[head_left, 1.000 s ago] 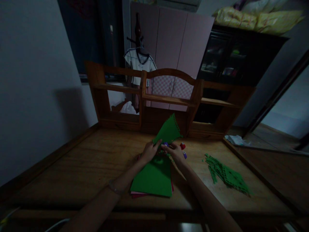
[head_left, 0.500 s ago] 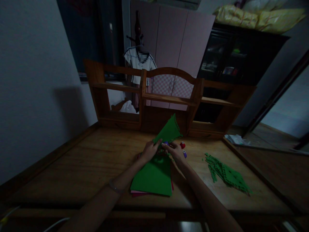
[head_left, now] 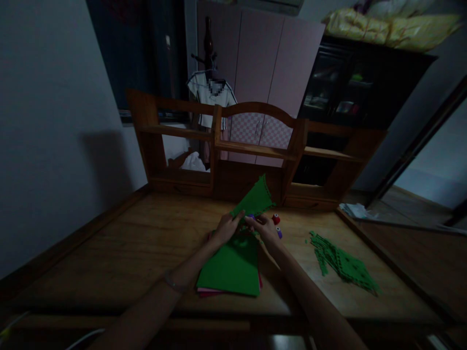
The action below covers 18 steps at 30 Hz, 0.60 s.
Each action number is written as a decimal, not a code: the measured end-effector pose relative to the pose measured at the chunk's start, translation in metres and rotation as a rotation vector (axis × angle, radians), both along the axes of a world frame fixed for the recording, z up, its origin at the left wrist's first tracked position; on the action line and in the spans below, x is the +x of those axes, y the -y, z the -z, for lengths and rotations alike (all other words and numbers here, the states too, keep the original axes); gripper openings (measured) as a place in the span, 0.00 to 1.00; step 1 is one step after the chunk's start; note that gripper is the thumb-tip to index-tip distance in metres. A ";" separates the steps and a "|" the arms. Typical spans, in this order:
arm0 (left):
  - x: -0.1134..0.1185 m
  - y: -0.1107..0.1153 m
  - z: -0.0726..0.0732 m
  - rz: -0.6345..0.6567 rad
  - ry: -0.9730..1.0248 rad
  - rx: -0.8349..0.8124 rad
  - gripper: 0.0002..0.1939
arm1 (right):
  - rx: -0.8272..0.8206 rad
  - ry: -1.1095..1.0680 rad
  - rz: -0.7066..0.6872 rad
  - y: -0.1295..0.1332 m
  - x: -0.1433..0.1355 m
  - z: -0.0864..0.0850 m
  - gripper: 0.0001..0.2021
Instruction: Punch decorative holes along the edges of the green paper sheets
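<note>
My left hand [head_left: 228,227] grips a green sheet of paper [head_left: 255,197], which is raised at a slant and has small notches along its far and right edges. My right hand [head_left: 265,227] is closed around a small purple craft punch [head_left: 250,217], set at the sheet's near right edge. Fingers hide most of the punch. Below both hands lies a stack of coloured paper [head_left: 229,272], green on top with pink and red sheets showing underneath. Just past my right hand are a red punch [head_left: 276,218] and a second purple punch [head_left: 279,232].
Punched green sheets and strips [head_left: 345,265] lie in a loose pile on the right of the wooden desk [head_left: 146,243]. Small green scraps [head_left: 260,239] are scattered near my right hand. A wooden shelf unit [head_left: 255,148] stands along the desk's back edge.
The green sheet has dipped very slightly at its far end. Both hands stay almost in the same place, with the same holds.
</note>
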<state>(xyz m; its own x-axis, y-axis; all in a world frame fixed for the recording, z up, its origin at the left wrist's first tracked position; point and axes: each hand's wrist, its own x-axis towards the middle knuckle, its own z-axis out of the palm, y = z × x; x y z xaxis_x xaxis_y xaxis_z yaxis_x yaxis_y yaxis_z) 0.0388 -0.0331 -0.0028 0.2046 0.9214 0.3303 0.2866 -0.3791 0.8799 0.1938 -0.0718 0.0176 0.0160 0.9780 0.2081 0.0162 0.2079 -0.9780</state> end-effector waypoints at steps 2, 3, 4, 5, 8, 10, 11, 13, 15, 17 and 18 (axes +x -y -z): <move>-0.001 0.001 -0.001 0.019 -0.001 0.007 0.25 | -0.021 -0.004 0.009 0.001 -0.001 -0.002 0.18; -0.001 0.002 -0.001 0.025 -0.004 0.000 0.24 | -0.032 -0.001 0.016 0.001 -0.001 -0.003 0.18; -0.001 0.004 -0.002 0.032 -0.008 -0.013 0.24 | -0.038 0.002 0.022 0.002 -0.001 -0.004 0.18; -0.002 0.005 -0.003 0.044 -0.008 -0.027 0.23 | -0.042 0.005 0.027 0.003 -0.001 -0.005 0.18; -0.001 0.007 -0.004 0.095 0.016 -0.059 0.21 | -0.051 0.000 0.049 0.005 0.000 -0.006 0.17; 0.000 0.008 -0.004 0.108 0.031 -0.064 0.21 | -0.066 -0.011 0.061 0.007 0.001 -0.006 0.17; 0.001 0.008 -0.005 0.105 0.031 -0.054 0.21 | -0.073 -0.019 0.064 0.007 0.002 -0.006 0.18; 0.002 0.008 -0.006 0.096 0.025 -0.013 0.21 | -0.077 -0.030 0.070 0.006 0.003 -0.006 0.18; 0.002 0.008 -0.008 0.092 0.021 0.025 0.21 | -0.072 -0.016 0.072 0.005 0.003 -0.006 0.18; 0.002 0.009 -0.010 0.081 0.032 0.034 0.22 | -0.071 0.019 0.058 0.003 0.004 -0.006 0.18; 0.002 0.008 -0.010 0.071 0.050 0.035 0.23 | -0.071 0.033 0.038 0.003 0.003 -0.005 0.17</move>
